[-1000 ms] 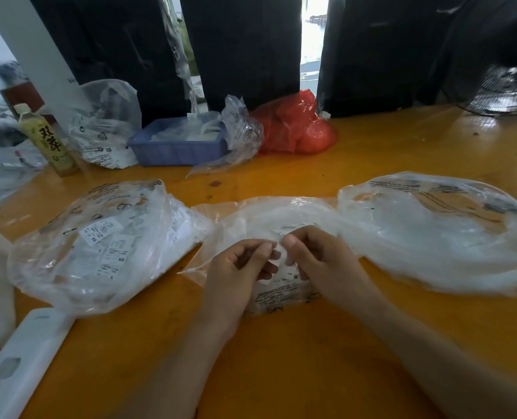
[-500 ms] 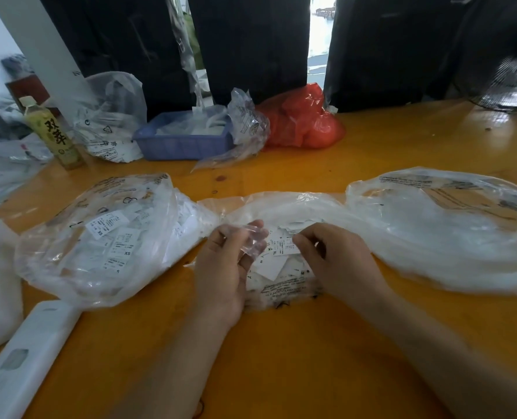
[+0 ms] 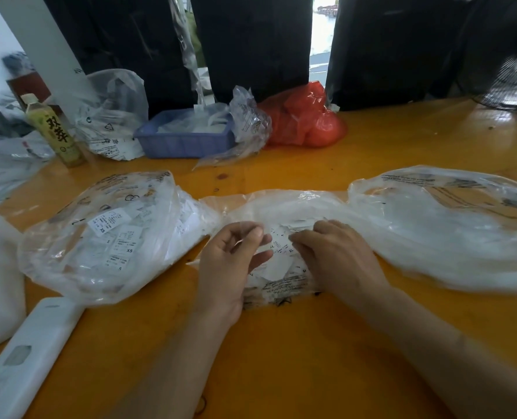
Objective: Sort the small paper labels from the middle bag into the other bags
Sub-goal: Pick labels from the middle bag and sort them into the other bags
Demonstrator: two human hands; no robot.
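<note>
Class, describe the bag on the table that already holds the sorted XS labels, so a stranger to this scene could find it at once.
Start at the orange table and find the three clear plastic bags lying in a row near the person. The XS bag is the one at the left end, beside the left hand. Unlike the middle bag and the right-hand bag, it shows white labels printed XS through its plastic.

Two bare forearms reach in from five and seven o'clock, the left hand (image 3: pixel 230 267) half-curled with thumb and fingertips pinched together, the right hand (image 3: pixel 333 255) palm down at three o'clock of it, fingers bent.
</note>
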